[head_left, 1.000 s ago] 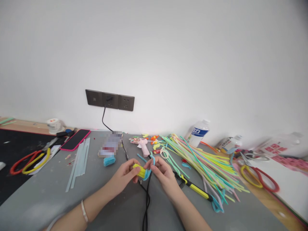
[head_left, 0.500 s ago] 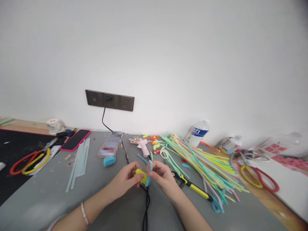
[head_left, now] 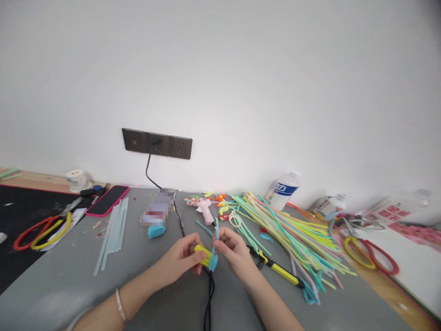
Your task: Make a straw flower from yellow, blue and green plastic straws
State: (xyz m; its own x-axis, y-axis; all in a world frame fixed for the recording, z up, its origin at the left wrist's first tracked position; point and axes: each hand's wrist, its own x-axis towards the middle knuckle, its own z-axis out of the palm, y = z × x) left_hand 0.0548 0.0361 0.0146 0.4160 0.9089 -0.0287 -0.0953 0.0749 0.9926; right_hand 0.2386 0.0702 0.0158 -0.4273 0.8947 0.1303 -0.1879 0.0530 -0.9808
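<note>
Left hand [head_left: 179, 256]: thumb and fingers pinched on the yellow bundle [head_left: 202, 255]. Right hand [head_left: 234, 250]: fingertips closed on the blue stem [head_left: 212, 260], which lies against the bundle's right end and runs up past your fingers. Both pieces sit between your hands, above the near-middle of the worktop [head_left: 141, 262]; whether the blue goes fully round the yellow, can't tell. Main risk, I'd say: the blue slides off that end, because it sits so near the tip and a sideways pull would drag it clear. A slack right pinch could let it spring loose; too hard a tug may kink it or twist the yellow in your left fingers. If the yellow is only loosely gathered, a weak left grip could let its strands fan out. Below, the black cables [head_left: 209, 299] run right under the work, so a low wrist could snag them and jerk the pink glue gun [head_left: 205, 212]. The pliers [head_left: 280, 271] lie close by your right hand; a wide elbow swing might knock them.
</note>
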